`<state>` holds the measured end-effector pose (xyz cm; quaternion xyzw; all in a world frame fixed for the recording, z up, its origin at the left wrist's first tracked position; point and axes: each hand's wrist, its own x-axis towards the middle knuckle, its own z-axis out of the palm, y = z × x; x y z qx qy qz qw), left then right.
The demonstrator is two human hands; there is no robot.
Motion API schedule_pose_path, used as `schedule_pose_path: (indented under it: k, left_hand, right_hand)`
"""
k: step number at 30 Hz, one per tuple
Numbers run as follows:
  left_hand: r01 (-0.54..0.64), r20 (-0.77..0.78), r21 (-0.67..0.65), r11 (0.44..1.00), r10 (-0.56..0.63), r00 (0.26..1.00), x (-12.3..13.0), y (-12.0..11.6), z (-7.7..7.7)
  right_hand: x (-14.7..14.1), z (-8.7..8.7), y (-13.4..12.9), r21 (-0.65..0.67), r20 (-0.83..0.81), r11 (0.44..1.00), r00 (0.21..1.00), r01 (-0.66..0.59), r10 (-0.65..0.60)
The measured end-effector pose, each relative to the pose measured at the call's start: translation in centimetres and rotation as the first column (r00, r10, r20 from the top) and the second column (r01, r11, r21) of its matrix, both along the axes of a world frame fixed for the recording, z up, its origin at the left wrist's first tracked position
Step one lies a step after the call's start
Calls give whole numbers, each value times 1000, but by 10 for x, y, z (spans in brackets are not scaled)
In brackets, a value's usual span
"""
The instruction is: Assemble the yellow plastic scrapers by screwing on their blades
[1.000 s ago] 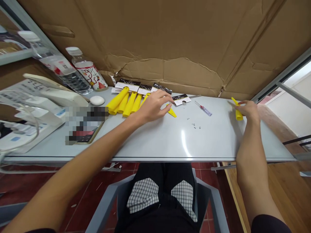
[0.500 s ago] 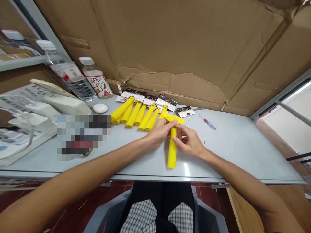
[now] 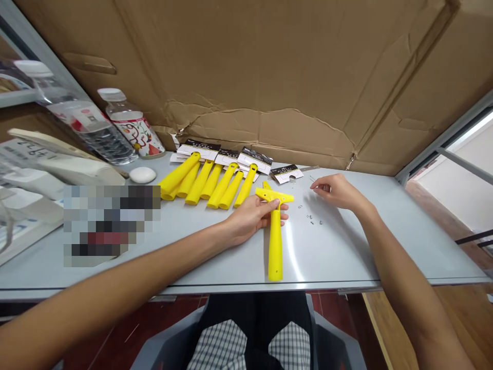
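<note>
My left hand [image 3: 252,218] is closed round the neck of a yellow T-shaped scraper [image 3: 275,241], thumb on top just below its crosspiece. The scraper's handle points toward me, close to the table's front edge. To the right, my right hand [image 3: 335,191] has its fingers pinched on a small screwdriver [image 3: 312,179]; only a thin clear piece of it shows, the rest being hidden by the hand. Between the hands, several tiny metal screws or nuts [image 3: 309,217] lie loose on the tabletop.
Several yellow handles [image 3: 200,182] lie in a row at the back, with printed cards [image 3: 254,160] behind them. Another card [image 3: 287,173] lies beside a thin metal strip. Two bottles [image 3: 134,128], a white oval object [image 3: 142,174] and a blurred patch are left. Cardboard [image 3: 246,67] walls the back.
My right hand has left the scraper and moved right and back to the screwdriver. The left hand still holds the scraper, and the small metal parts beside it are now uncovered. The view has shifted slightly.
</note>
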<state>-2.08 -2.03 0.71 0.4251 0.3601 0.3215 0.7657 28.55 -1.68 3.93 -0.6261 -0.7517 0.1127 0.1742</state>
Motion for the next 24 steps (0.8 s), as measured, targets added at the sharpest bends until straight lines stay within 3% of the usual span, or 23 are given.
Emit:
schedule_pose_path:
  k: [6, 11, 19, 24]
  left_hand:
    - [9, -55, -22, 1000, -10, 998, 0, -2, 2]
    - [18, -10, -9, 1000, -18, 1000, -2, -1, -3]
    - [27, 94, 8, 1000, -28, 995, -2, 0, -3]
    - [43, 108, 23, 999, -45, 993, -2, 0, -7]
  right_hand:
    - [-10, -6, 2, 48, 9, 999, 1000, -13, 12]
    - [-10, -6, 1, 49, 15, 999, 1000, -8, 7]
    - [23, -4, 9, 140, 192, 973, 959, 182, -207]
    - [32, -7, 13, -37, 216, 967, 947, 252, -239]
